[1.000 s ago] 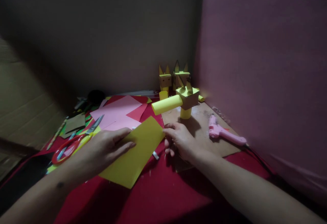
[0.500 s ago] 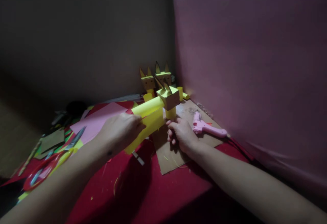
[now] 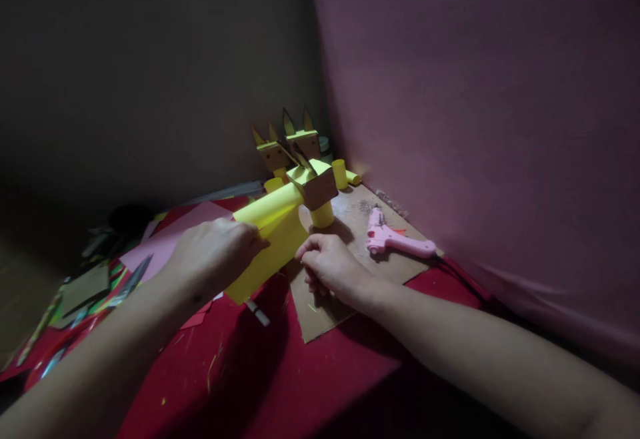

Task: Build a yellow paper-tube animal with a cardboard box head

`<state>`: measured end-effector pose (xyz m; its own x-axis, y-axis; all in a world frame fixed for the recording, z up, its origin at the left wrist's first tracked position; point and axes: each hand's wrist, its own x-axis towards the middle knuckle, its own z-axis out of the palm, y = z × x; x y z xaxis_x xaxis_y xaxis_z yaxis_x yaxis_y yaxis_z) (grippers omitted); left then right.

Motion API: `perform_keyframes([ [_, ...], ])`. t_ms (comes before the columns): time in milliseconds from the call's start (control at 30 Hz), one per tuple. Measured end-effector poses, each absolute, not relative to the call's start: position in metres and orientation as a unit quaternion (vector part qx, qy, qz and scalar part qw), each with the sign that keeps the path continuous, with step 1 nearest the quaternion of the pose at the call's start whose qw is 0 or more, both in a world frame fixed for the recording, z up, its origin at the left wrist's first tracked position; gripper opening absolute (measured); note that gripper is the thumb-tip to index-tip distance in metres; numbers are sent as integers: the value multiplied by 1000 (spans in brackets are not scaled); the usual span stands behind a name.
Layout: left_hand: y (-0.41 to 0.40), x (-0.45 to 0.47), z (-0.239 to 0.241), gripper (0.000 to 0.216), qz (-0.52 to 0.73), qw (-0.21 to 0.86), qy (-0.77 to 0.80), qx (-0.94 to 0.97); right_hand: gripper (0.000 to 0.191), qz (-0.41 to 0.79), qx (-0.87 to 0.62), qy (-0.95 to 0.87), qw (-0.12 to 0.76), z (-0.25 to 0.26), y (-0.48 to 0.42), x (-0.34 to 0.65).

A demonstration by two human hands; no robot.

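My left hand (image 3: 220, 249) is closed on a yellow paper sheet (image 3: 275, 245), whose upper edge curls over and whose lower part hangs down. Close by the sheet's right edge is my right hand (image 3: 333, 265), thumb and fingers pinched together; whatever lies between them is too small to make out. Just beyond both hands, a cardboard box head with pointed ears (image 3: 320, 185) sits on a short yellow paper tube (image 3: 323, 215). The sheet's curled far end overlaps or meets this head; I cannot tell if they touch.
A pink glue gun (image 3: 400, 242) lies on a cardboard sheet (image 3: 320, 319) at the right. Behind stand two more eared heads (image 3: 303, 142) and a yellow tube (image 3: 339, 174). Pink paper (image 3: 170, 235), scissors (image 3: 133, 279) and a white marker-like stick (image 3: 257, 312) lie on the red table.
The view has shifted slightly, so the scene sits further left. My right hand has moved a little lower and closer to the yellow sheet's edge; my left keeps its hold.
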<state>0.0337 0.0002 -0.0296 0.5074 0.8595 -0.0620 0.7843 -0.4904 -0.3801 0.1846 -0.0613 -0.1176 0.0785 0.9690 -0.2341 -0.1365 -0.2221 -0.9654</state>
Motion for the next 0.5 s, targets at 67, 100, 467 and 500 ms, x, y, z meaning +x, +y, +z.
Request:
perform_keyframes([
  [67,0,32,-30,47,115,159,-479,-855,16,566,-544,-409,464,-120,-61,183],
  [100,0,32,-29,46,110,164,-477,-856,16,564,-545,-430,447,-122,-61,183],
  [467,-7,36,-27,45,134,159,-485,-850,19,489,-536,-574,380,-127,-60,181],
  [500,-7,36,-27,46,135,157,-486,-849,19,487,-537,-576,378,-126,-60,182],
])
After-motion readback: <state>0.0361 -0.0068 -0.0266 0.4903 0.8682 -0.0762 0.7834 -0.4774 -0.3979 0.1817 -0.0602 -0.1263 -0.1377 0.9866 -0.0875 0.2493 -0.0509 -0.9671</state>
